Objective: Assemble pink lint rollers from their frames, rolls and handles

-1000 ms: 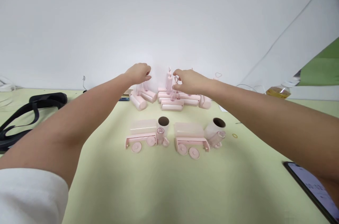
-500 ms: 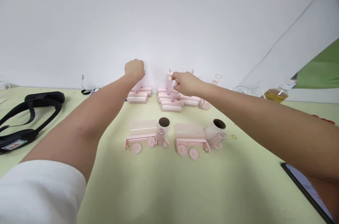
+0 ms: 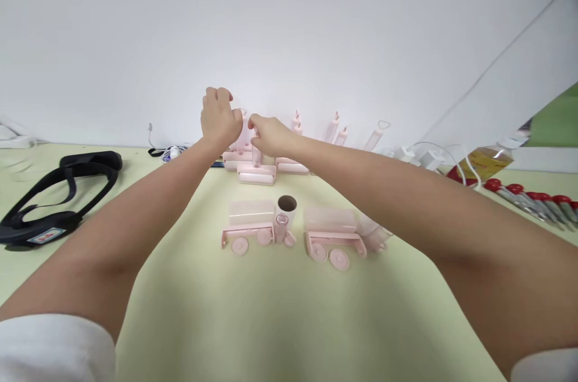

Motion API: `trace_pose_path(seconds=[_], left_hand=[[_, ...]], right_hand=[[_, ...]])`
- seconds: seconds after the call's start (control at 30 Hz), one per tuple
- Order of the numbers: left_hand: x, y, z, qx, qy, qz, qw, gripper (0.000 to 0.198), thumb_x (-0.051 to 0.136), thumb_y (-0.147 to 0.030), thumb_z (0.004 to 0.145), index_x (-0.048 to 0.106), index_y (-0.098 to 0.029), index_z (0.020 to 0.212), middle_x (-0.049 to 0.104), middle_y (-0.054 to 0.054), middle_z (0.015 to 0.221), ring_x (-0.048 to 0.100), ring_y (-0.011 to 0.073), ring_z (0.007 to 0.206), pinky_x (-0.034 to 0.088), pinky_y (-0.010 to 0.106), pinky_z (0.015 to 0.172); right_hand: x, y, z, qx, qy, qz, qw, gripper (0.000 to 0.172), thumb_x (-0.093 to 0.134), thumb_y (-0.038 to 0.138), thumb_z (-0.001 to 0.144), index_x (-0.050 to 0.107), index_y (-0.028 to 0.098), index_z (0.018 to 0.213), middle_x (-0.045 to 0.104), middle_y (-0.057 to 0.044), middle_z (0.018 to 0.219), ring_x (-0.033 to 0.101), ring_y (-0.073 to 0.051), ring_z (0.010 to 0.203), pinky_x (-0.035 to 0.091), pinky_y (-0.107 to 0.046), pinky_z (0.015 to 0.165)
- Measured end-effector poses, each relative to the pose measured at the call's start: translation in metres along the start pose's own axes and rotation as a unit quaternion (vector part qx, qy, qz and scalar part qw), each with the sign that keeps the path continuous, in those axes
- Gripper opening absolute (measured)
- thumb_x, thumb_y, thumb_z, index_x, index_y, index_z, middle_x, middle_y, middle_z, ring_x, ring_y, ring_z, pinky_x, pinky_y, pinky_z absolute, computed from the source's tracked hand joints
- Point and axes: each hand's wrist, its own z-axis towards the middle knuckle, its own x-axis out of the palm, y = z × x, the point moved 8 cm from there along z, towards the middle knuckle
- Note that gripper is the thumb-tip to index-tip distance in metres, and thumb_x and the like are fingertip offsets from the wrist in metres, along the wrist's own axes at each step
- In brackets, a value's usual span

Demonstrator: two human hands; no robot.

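Observation:
At the wall end of the table, my right hand (image 3: 273, 136) is closed around the upper handle of a pink lint roller (image 3: 256, 176), which stands with its roll lying on the table. Just to the left, my left hand (image 3: 220, 115) is raised with its fingers apart, close to another standing lint roller (image 3: 244, 135). More lint rollers are partly hidden behind my right forearm. Nearer to me lie two sets of loose lint roller parts: translucent covers (image 3: 251, 211), pink frames (image 3: 336, 237), round end caps (image 3: 239, 246) and a white roll (image 3: 287, 204).
A black head strap (image 3: 90, 189) lies on the left. At the right are a bottle of yellow liquid (image 3: 490, 159), white plugs (image 3: 431, 159) with cables, and several red-handled tools (image 3: 537, 196). The wall (image 3: 289, 26) closes off the back.
My right hand has moved left, bringing a lint roller to the front of the left group. My left hand has opened from a fist and shifted slightly left. The view has turned a little.

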Motion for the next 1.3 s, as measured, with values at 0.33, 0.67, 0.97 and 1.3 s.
trace_pose_path(seconds=[0.33,0.67,0.97,1.3], left_hand=[[0.026,0.024,-0.093,0.018,0.158,-0.007,0.987,0.045,0.049,-0.052,0.085,0.046,-0.019,0.116,0.064,0.012,0.104,0.063,0.0287,0.090,0.045,0.037,0.073],[0.059,0.024,-0.076,-0.068,0.212,-0.006,0.975,0.022,0.054,-0.042,0.081,0.062,-0.022,0.085,0.071,0.010,0.084,0.066,0.0321,0.087,0.044,0.035,0.063],[0.052,0.050,-0.078,-0.075,0.203,-0.044,0.975,0.033,0.057,-0.052,0.081,0.062,-0.021,0.092,0.070,0.007,0.086,0.064,0.0261,0.089,0.043,0.029,0.067],[0.050,0.059,-0.082,-0.114,0.244,-0.186,0.945,0.038,0.057,-0.050,0.084,0.057,-0.021,0.109,0.065,-0.001,0.070,0.062,0.0162,0.060,0.044,0.025,0.057]], right_hand=[[-0.072,-0.057,0.013,0.101,-0.043,-0.139,0.984,0.048,0.065,0.041,0.080,0.058,0.013,0.119,0.057,-0.018,0.123,0.056,-0.034,0.108,0.044,-0.044,0.088],[-0.032,-0.109,0.001,0.222,0.007,-0.105,0.969,0.036,0.062,0.027,0.080,0.062,0.013,0.113,0.066,-0.016,0.105,0.062,-0.023,0.076,0.048,-0.033,0.064],[-0.026,-0.075,0.009,0.150,0.020,-0.136,0.979,0.029,0.061,0.023,0.077,0.065,0.014,0.105,0.068,-0.012,0.096,0.063,-0.023,0.083,0.047,-0.030,0.065],[-0.072,-0.053,0.001,0.118,-0.005,-0.147,0.982,0.020,0.067,0.026,0.077,0.069,0.016,0.095,0.069,-0.009,0.093,0.062,-0.026,0.086,0.047,-0.034,0.067]])
